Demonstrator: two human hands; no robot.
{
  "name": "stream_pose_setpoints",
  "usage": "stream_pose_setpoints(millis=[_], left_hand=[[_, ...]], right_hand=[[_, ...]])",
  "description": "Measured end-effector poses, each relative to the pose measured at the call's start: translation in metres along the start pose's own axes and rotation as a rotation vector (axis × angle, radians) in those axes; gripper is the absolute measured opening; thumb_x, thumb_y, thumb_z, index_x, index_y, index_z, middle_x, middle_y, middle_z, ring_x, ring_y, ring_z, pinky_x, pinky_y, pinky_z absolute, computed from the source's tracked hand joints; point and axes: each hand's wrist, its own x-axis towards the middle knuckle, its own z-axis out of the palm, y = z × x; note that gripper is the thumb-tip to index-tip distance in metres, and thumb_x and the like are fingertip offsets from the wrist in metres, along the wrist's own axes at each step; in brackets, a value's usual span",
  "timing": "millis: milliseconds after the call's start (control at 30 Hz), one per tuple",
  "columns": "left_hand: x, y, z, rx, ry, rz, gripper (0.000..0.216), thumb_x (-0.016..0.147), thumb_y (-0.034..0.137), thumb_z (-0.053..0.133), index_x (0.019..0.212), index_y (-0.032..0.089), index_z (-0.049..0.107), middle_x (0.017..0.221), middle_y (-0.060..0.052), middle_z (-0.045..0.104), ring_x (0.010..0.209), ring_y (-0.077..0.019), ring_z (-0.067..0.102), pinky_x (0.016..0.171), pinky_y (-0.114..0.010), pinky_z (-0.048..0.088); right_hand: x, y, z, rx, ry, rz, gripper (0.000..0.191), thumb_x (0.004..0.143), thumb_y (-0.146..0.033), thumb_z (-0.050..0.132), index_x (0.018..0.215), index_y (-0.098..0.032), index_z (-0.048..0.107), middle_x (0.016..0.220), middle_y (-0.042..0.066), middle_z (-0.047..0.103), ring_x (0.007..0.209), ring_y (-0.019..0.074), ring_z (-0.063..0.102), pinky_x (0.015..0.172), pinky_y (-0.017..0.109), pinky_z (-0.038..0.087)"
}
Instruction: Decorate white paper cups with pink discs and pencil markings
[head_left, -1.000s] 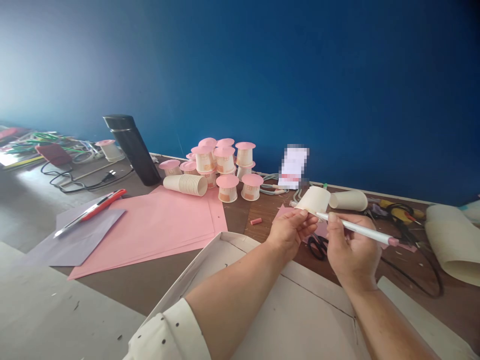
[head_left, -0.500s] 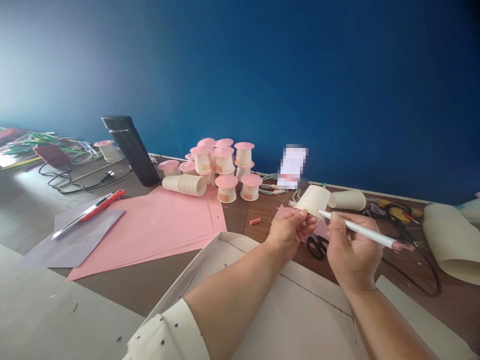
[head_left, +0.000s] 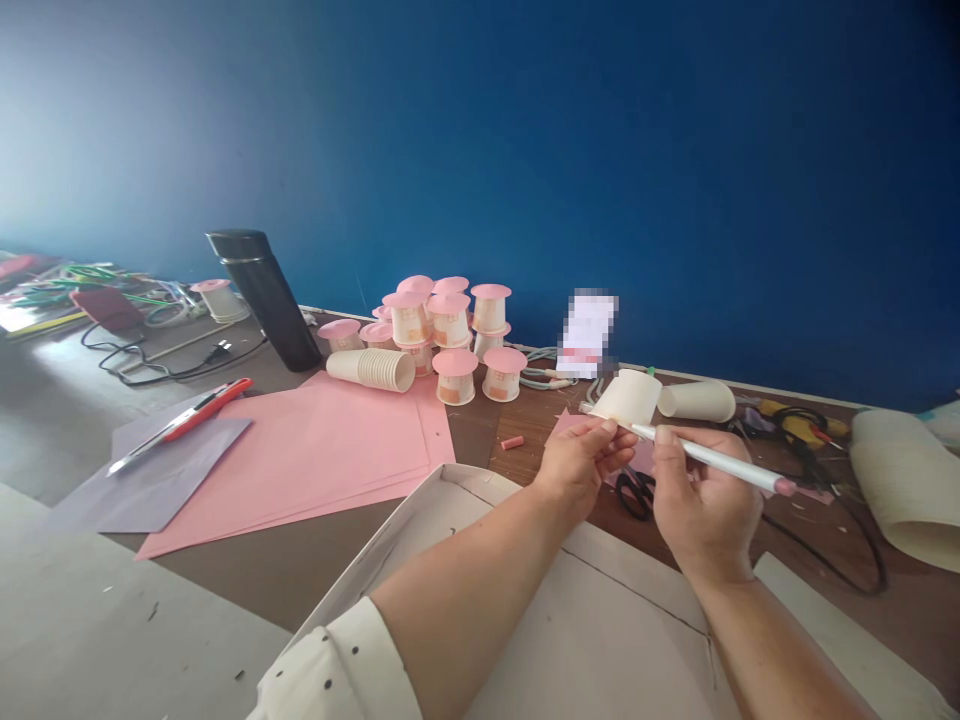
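My left hand pinches a small white paper cup at its rim, holding it tilted above the brown table. My right hand grips a white pencil with a pink eraser end, its tip touching the cup's side. Black scissors lie on the table just below and between the hands.
A pile of cups with pink lids and a lying stack of cups sit by the blue wall. Pink paper sheets, a red-handled cutter, a black flask, cables and white cardboard surround the hands.
The hands, cup and pencil stay almost where they were; the pencil tip shifts slightly along the cup's side. Only the view wobbles a little.
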Motion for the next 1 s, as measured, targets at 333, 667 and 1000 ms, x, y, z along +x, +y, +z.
stream_pose_setpoints(millis=[333, 667, 1000], left_hand=[[0.0024, -0.0034, -0.0033, 0.015, -0.006, 0.041, 0.013, 0.081, 0.016, 0.072, 0.072, 0.008, 0.067, 0.073, -0.007, 0.068, 0.071, -0.0108, 0.065, 0.08, -0.025, 0.051], [0.0014, -0.0027, -0.0022, 0.051, 0.0, 0.047, 0.013, 0.081, 0.017, 0.072, 0.072, 0.008, 0.068, 0.072, -0.007, 0.068, 0.07, -0.0109, 0.065, 0.081, -0.026, 0.052], [0.0027, -0.0033, -0.004, -0.008, 0.005, 0.033, 0.011, 0.084, 0.013, 0.069, 0.074, 0.007, 0.068, 0.073, -0.007, 0.067, 0.07, -0.01, 0.065, 0.078, -0.023, 0.053]], right_hand=[[0.0006, -0.0063, 0.0009, 0.023, -0.012, 0.019, 0.025, 0.087, -0.041, 0.06, 0.089, -0.017, 0.066, 0.088, 0.01, 0.07, 0.082, 0.022, 0.067, 0.075, 0.036, 0.054], [0.0015, -0.0096, -0.0007, 0.063, -0.013, 0.014, 0.022, 0.087, -0.039, 0.059, 0.086, -0.017, 0.063, 0.088, 0.01, 0.07, 0.081, 0.0215, 0.067, 0.074, 0.036, 0.055], [0.001, -0.0074, -0.0001, 0.121, -0.031, 0.055, 0.026, 0.087, -0.043, 0.059, 0.088, -0.017, 0.063, 0.088, 0.01, 0.07, 0.084, 0.0224, 0.067, 0.077, 0.038, 0.055]])
